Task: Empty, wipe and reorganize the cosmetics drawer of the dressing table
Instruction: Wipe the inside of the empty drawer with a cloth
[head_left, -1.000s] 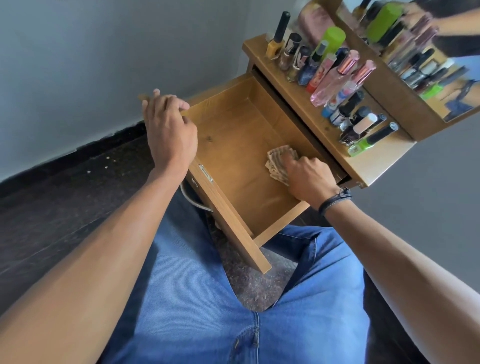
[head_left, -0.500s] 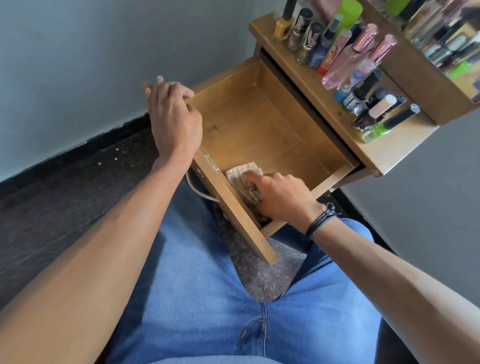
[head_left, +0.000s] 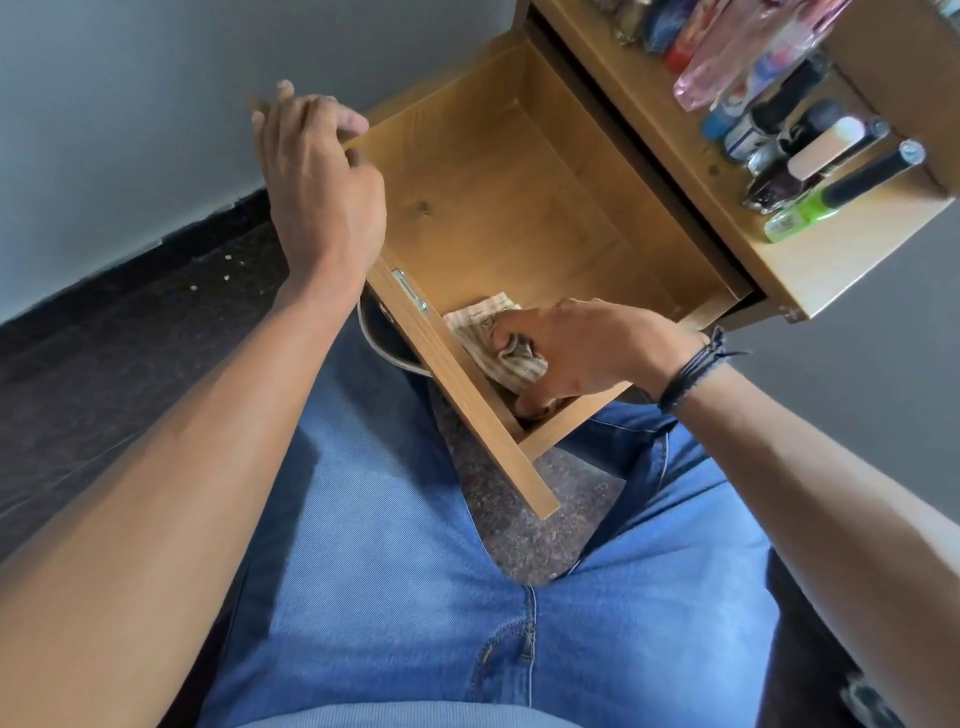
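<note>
Wiping has shifted from the far side of the drawer (head_left: 493, 208) to its near corner, centre frame. The right hand (head_left: 587, 353) clutches the cloth (head_left: 485, 330) there, and the left hand (head_left: 322, 187) grips the front edge, so the wiping is probably nearly done.

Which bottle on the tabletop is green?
The green bottle at the end of the row nearest the person, with a long black cap; its neighbours are dark, blue, pink or red.

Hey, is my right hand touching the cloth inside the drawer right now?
Touching. The head view shows the right hand with its fingers curled into the bunched cloth, holding it down in the front corner of the drawer.
</note>
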